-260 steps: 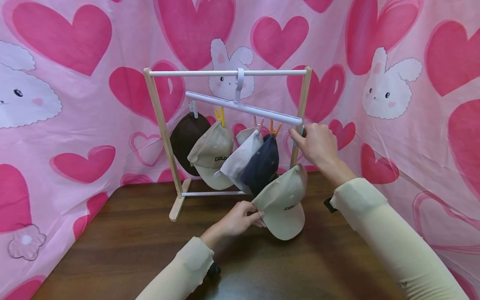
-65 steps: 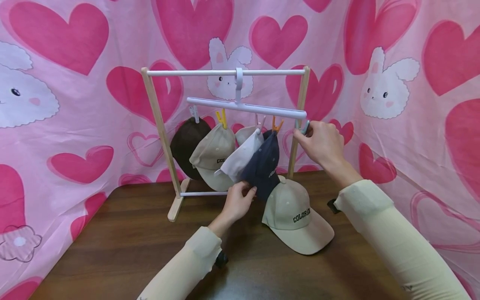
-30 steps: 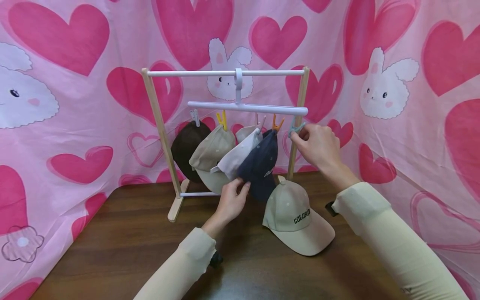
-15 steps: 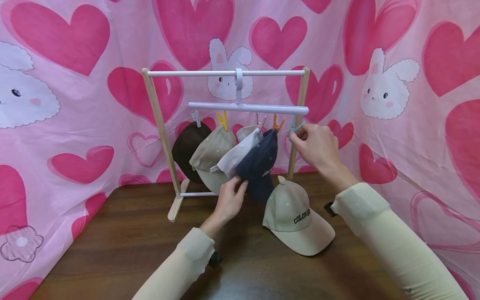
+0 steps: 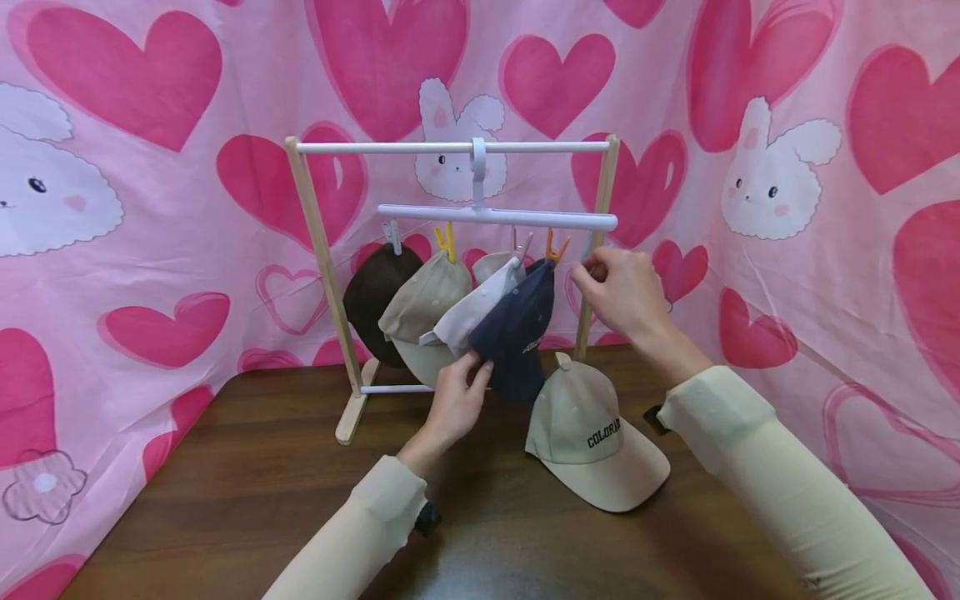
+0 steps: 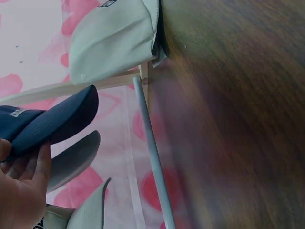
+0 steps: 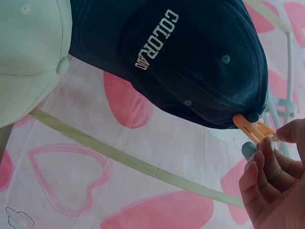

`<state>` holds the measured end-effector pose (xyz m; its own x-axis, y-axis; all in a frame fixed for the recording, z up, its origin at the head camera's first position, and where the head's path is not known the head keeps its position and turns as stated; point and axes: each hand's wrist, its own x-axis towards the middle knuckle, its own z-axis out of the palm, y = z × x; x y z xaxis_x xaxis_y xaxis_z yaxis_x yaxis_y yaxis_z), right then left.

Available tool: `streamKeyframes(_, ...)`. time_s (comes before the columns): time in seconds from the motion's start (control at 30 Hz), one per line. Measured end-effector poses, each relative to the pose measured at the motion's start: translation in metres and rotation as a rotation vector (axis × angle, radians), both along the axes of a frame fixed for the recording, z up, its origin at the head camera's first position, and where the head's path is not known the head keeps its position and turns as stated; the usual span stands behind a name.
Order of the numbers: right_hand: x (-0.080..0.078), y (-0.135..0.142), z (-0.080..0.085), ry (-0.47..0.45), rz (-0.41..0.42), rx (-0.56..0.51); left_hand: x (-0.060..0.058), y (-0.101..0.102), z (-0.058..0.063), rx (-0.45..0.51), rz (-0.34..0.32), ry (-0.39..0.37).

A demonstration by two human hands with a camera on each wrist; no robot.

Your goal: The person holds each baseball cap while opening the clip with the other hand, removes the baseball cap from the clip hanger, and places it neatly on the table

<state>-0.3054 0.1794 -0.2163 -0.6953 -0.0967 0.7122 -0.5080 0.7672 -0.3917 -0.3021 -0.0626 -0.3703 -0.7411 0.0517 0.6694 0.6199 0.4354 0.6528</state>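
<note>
A navy cap (image 5: 517, 333) hangs from an orange clothespin (image 5: 557, 246) under a white hanger (image 5: 495, 216). My left hand (image 5: 455, 400) holds its edge, the thumb and fingers pinching near the brim in the left wrist view. Beside the orange clothespin, my right hand (image 5: 628, 292) pinches a teal clothespin (image 7: 248, 150), mostly hidden by the fingers. A beige cap (image 5: 577, 417) lettered in black sits on the table, brim toward the front right. More caps hang to the left: white (image 5: 476, 312), another beige (image 5: 426, 300) and dark brown (image 5: 381, 292).
The hanger hooks over the top bar (image 5: 360, 148) of a wooden-ended rack (image 5: 322, 258). A low crossbar (image 5: 397, 388) joins its feet just above the brown table (image 5: 247, 492). A pink heart-print curtain (image 5: 262, 75) surrounds the back and sides.
The front beige cap has gone from my left hand to the table, and that hand now grips the navy cap. The hanger has levelled. Lately my right hand has shifted slightly left, covering the teal clothespin.
</note>
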Motion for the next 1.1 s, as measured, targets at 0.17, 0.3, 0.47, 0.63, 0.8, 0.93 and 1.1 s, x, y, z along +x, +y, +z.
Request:
streamKeyframes(0.17, -0.003, -0.003, -0.001, -0.039, 0.052, -0.008, -0.001, -0.002, 0.000, -0.007, 0.006, 0.006)
streamKeyframes(0.3, -0.005, -0.005, -0.001, -0.053, 0.065, -0.012, -0.001, -0.004, 0.001, -0.009, 0.001, 0.010)
streamKeyframes(0.47, -0.009, -0.008, -0.001, -0.053, 0.072, -0.023, -0.003, -0.006, 0.001, -0.026, -0.001, 0.018)
streamKeyframes(0.63, -0.014, -0.012, -0.001, -0.050, 0.067, -0.020, -0.004, -0.008, 0.001, -0.032, -0.001, 0.020)
streamKeyframes(0.8, -0.016, -0.014, 0.001, -0.057, 0.066, -0.029, -0.002, -0.009, 0.001, -0.037, 0.000, 0.024)
streamKeyframes(0.93, -0.017, -0.017, 0.003, -0.062, 0.065, -0.037, -0.001, -0.010, 0.002, -0.041, -0.001, 0.019)
streamKeyframes(1.1, -0.020, -0.020, 0.004, -0.071, 0.057, -0.028, 0.000, -0.011, 0.002, -0.047, 0.005, 0.012)
